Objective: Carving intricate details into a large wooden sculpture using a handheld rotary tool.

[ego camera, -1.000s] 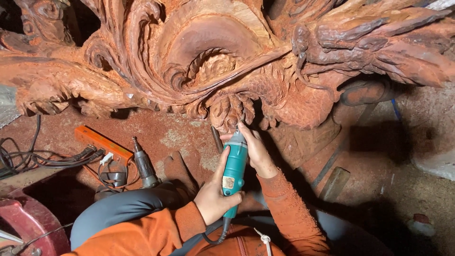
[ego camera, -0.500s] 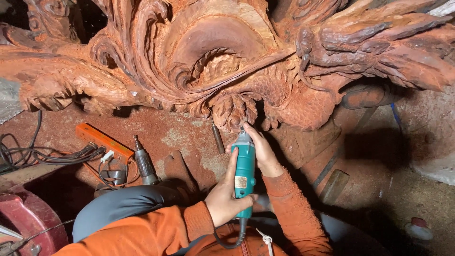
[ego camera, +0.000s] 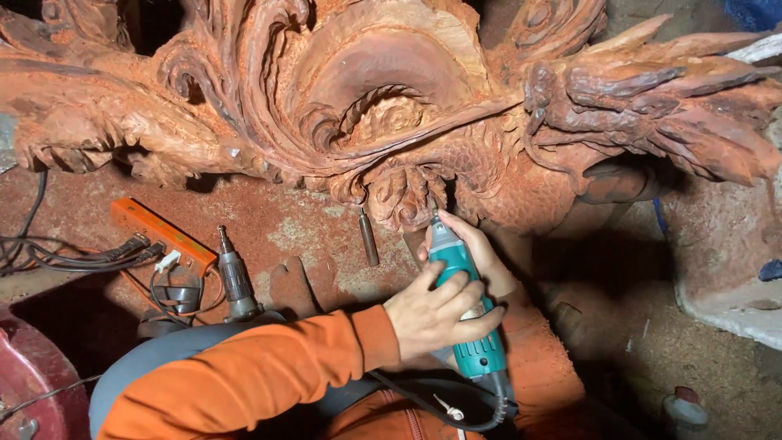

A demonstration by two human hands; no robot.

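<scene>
Nearest the camera, the left hand (ego camera: pixel 432 314) was wrapped tight round the body of the teal grinder (ego camera: pixel 464 314), its orange sleeve (ego camera: pixel 269 367) coming in from the lower left. Beyond it the right hand (ego camera: pixel 476 253) closed on the front of the tool, fingers near the nose, steering. The grinder's cord (ego camera: pixel 423 407) looped down toward the lap.

The bit met the carving (ego camera: pixel 391 106) at its lower edge, under a small leaf cluster just beside the scaled part. To do this step well, I judged that the rear hand should carry the weight while the front hand made only small guiding moves; light passes following the curl of the relief would keep the bit from digging in or skating across finished scales. The cord was best kept behind the wrist, clear of the tip.

Farther left on the dusty floor (ego camera: pixel 309 236) lay a spare grinder (ego camera: pixel 236 281) and an orange power strip (ego camera: pixel 159 236) with black cables (ego camera: pixel 49 253) plugged in; a loose bit (ego camera: pixel 369 236) lay just below the carving.

Against the picture half a second earlier, the tool had tilted more, its tail swung right, and the tip had crept slightly left along the same edge. Both grips were unchanged, and the things on the floor had not moved.
</scene>
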